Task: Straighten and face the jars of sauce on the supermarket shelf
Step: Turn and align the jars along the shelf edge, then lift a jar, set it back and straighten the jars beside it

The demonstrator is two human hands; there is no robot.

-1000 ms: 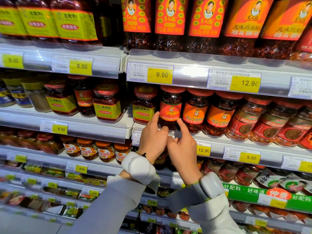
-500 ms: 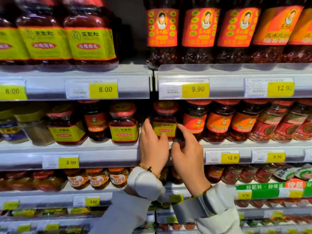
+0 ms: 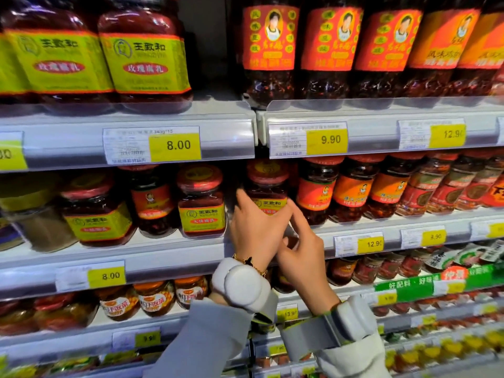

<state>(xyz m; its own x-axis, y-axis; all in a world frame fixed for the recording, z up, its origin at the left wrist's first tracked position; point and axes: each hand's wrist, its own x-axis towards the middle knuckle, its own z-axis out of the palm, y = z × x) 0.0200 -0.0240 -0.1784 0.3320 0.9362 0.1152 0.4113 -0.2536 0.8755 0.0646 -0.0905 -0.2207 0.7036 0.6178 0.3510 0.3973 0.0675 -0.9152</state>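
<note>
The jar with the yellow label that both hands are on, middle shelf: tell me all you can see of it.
The jar looks like clear glass holding dark red sauce, with a red lid bearing a yellow emblem. It stands upright at the front of the middle shelf, its yellow label facing outward, lower part hidden. The left hand covers its left side, fingers along the glass; the right hand has fingers reaching its lower right. A red-labelled jar stands just to its right.

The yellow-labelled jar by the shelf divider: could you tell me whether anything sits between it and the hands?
Nothing visible does. The left hand already touches the yellow-labelled jar, and the right hand is right beside it at the shelf edge.
</note>
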